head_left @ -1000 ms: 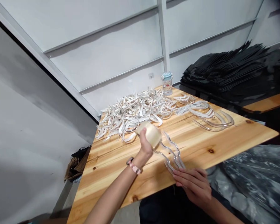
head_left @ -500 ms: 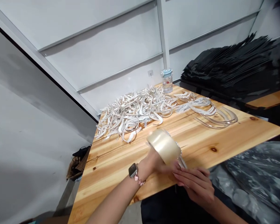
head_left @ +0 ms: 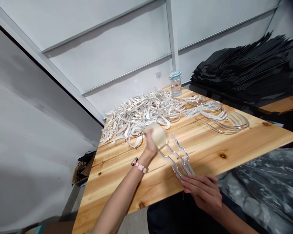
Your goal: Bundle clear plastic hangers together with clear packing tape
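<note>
"How do the hands grip?"

"The left hand [head_left: 150, 142] curls round a wide, cream-coloured roll of tape [head_left: 158, 135], blurred; most of its fingers are hidden. The right hand [head_left: 205, 191] has its fingers pressed together, pinching the ends of several wavy, clear, shiny strips [head_left: 185, 165]."

"Where?"

"The roll is over the middle of the pale, knotted wooden table [head_left: 107, 185]. The wavy strips run from the table's near edge towards the roll."

"And beyond?"

"A tangled heap of white and clear curved strips [head_left: 146, 112] covers the table's far left part. A clear bottle with a light-blue lid [head_left: 176, 87] stands at its far edge, looped clear strips [head_left: 216, 115] lie on its right side, and a stack of black sheets [head_left: 244, 68] sits beyond that side."
</note>
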{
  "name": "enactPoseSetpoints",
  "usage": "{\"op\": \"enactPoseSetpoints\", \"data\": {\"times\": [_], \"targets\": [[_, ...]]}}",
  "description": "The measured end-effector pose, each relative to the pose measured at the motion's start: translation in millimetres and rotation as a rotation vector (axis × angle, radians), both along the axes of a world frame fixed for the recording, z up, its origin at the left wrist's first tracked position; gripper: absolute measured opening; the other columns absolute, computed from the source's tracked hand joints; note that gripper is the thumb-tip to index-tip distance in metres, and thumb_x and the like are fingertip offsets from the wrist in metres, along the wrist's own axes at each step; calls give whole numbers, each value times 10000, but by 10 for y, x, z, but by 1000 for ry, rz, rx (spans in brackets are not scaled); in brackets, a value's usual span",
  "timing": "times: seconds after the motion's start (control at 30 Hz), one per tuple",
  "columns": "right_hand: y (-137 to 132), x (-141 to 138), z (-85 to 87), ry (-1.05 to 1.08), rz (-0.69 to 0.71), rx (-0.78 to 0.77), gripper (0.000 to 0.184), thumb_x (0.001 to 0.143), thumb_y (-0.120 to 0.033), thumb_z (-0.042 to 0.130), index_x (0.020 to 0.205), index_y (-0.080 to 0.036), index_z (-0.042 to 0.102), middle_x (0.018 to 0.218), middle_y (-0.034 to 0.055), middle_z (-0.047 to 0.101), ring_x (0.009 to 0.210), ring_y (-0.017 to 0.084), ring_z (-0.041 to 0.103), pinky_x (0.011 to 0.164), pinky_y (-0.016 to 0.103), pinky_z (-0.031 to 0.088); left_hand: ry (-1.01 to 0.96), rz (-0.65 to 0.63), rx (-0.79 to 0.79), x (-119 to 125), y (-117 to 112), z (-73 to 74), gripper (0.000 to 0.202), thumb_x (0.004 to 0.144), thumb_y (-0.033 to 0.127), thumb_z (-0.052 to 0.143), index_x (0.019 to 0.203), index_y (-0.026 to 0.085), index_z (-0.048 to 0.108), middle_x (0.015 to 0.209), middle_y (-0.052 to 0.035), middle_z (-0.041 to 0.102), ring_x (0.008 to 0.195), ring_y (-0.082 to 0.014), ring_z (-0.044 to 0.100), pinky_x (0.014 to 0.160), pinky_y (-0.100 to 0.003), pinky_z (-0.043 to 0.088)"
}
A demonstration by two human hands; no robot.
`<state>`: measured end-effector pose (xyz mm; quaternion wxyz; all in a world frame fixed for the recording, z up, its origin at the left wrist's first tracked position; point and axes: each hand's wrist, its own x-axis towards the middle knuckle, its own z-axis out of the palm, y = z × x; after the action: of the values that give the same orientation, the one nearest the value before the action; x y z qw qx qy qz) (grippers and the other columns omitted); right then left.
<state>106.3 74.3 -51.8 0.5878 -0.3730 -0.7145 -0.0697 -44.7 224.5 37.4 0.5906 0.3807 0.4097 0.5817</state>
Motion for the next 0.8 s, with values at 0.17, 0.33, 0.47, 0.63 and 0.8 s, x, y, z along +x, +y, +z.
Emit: {"op": "enactPoseSetpoints", "data": {"times": [0.17,0.33,0.47,0.63,0.8], "targets": [[2,12,-16,-19,-8,3,137,915,-212,623,1003,-253,720,882,-32,793,780,147,733,717,335,378,40,-99,47,95,-219,58,413,713,579,545,803,194,667,715,-69,653,640,-218,643,642,-342,545],[6,53,-54,-56,31,12,157,898,-218,637,1029,-256,714,877,-36,793,790,152,733,714,325,408,209,-261,-24,289,-318,42,377,735,514,527,680,196,721,522,-82,611,636,-281,651,608,-369,560],[4,33,-47,-35,-8,-5,139,902,-218,638,1003,-272,716,872,-49,793,778,146,734,718,327,395,165,-97,-2,354,-66,138,549,805,536,348,750,127,710,601,-83,647,680,-233,674,573,-297,546],[3,10,-34,-34,-14,-5,157,897,-208,638,1020,-267,717,887,-45,792,788,150,735,709,323,393,171,-167,-50,323,-101,54,432,767,500,461,714,162,725,564,-81,623,583,-230,609,638,-318,554],[-12,9,-15,-20,-22,-27,150,907,-206,623,985,-289,721,882,-56,792,781,132,736,692,307,405,51,-73,-35,267,82,153,522,764,558,370,612,172,687,580,-79,652,561,-215,623,544,-295,530]]}}
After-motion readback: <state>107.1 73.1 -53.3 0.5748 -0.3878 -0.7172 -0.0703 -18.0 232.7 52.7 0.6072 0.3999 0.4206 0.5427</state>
